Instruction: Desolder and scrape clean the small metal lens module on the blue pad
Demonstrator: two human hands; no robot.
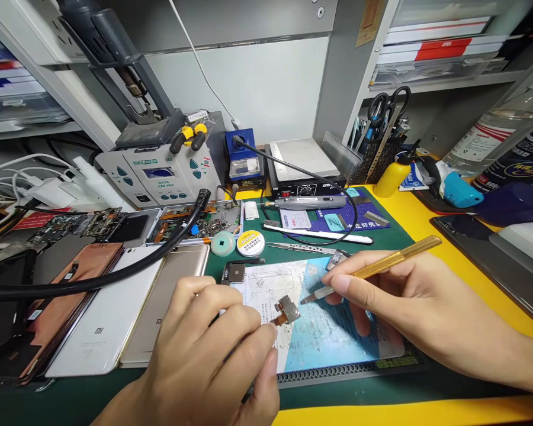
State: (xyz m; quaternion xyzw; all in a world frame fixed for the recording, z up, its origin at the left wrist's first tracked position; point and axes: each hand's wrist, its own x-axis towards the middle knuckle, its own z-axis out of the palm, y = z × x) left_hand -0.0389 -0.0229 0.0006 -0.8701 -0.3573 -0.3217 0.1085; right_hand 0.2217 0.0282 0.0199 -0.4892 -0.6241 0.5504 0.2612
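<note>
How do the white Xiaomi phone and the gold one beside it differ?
The white Xiaomi phone is glossy white, while the gold Xiaomi phone is matte champagne gold. The left hand covers part of the gold phone, not the white one. Both lie back up on the green mat, showing a Mi logo.

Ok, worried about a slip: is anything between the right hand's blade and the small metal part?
Nothing visible: the blade in the right hand points at the metal part held by the left hand, across a gap above the printed sheet.
</note>
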